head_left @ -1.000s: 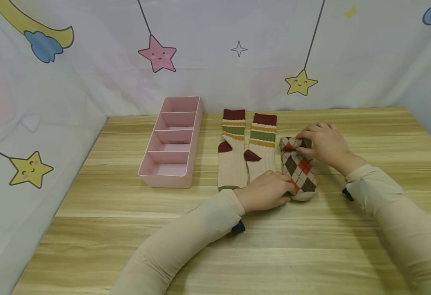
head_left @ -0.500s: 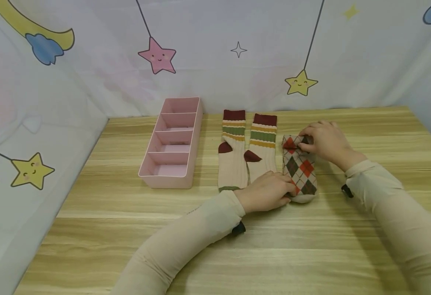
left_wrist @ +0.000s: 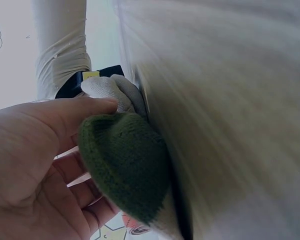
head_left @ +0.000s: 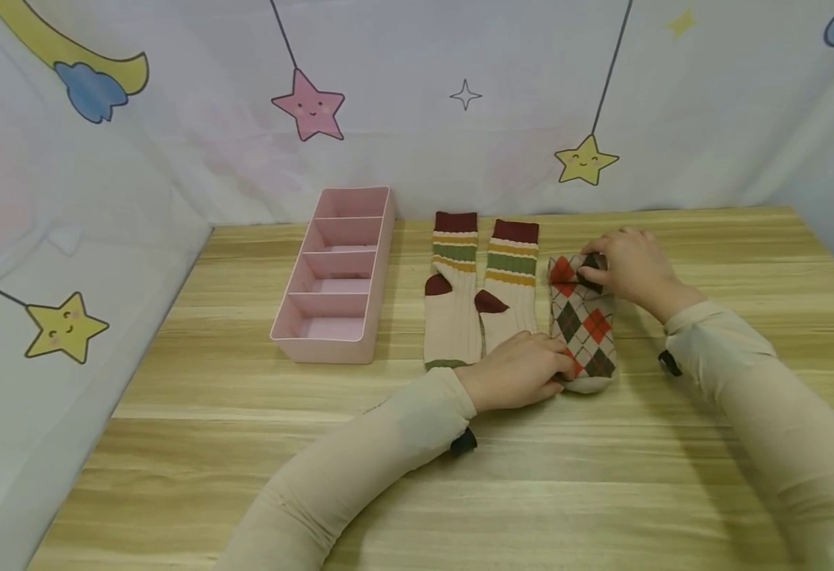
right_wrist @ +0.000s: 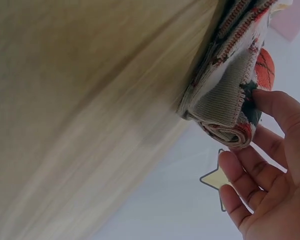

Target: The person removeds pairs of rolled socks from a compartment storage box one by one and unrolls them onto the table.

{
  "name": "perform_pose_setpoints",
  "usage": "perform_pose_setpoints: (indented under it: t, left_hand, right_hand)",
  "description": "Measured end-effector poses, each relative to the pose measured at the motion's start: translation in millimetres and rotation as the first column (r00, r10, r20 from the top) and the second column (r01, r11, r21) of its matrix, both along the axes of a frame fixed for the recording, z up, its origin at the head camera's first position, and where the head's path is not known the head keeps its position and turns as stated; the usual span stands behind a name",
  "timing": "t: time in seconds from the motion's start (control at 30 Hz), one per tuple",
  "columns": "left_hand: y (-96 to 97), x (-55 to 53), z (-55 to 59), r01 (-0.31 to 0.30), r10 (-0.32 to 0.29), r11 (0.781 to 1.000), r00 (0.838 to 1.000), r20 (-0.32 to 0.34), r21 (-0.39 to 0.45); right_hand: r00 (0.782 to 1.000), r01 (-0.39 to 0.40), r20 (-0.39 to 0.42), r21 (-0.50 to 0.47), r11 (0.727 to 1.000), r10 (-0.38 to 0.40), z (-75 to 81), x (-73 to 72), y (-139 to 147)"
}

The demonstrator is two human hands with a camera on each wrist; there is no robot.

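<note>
An argyle sock bundle (head_left: 582, 337) in beige, red and dark green lies on the table, toe toward me. My left hand (head_left: 516, 371) holds its toe end, fingers over the left side. In the left wrist view the thumb tip touches the pale grey toe (left_wrist: 112, 92), which shows two layers. At the far end my right hand (head_left: 634, 266) pinches the cuff between thumb and fingers. The right wrist view shows this end as a rolled cuff (right_wrist: 227, 132) above stacked layers. Left of it lie two cream striped socks (head_left: 452, 321), one partly under my left hand.
A pink four-walled organizer (head_left: 370, 349) with several compartments stands on the wooden table (head_left: 531, 492), left of the socks. A curtain (head_left: 402, 151) printed with stars hangs behind the table. In the left wrist view, a green sock toe (left_wrist: 125, 160) is close to the left palm.
My right hand has shifted slightly away from me with the cuff end, which now reaches a little farther toward the back. The left hand stays on the toe end.
</note>
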State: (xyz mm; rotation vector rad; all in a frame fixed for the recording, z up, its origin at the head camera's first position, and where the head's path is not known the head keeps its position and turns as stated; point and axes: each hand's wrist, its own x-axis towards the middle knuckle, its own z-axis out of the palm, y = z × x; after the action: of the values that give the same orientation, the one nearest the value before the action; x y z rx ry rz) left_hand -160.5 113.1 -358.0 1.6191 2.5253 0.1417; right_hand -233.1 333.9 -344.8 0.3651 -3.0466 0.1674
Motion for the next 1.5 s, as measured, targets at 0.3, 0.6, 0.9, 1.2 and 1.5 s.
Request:
perform_pose_setpoints:
  t: [0.3, 0.6, 0.9, 1.2, 1.5]
  left_hand:
    - [0.1, -0.7, 0.1, 0.004, -0.004, 1.0, 1.0, 0.002, 0.0]
    - [-1.3, -0.1, 0.7, 0.005, -0.005, 1.0, 1.0, 0.005, 0.004]
    - [-2.7, 1.7, 0.7, -0.005, 0.005, 1.0, 1.0, 0.026, 0.001]
    - [-2.0, 0.7, 1.1, -0.005, 0.005, 1.0, 0.999, 0.032, 0.002]
    - [-2.7, -0.9, 1.7, -0.012, 0.013, 1.0, 0.999, 0.034, -0.003]
  right_hand:
    - [1.0, 0.027, 0.002, -0.026, 0.999, -0.027, -0.6, -5.9, 1.4]
    - [0.999, 0.008, -0.052, -0.055, 0.998, -0.011, -4.1, -10.2, -0.2]
    - [1.0, -0.022, -0.014, -0.058, 0.998, 0.021, -6.6, -13.4, -1.7]
    - [1.0, -0.022, 0.012, -0.037, 0.999, 0.022, -6.7, -13.5, -0.1]
    - [0.997, -0.026, 0.075, -0.007, 1.0, 0.026, -6.3, -13.4, 2.3]
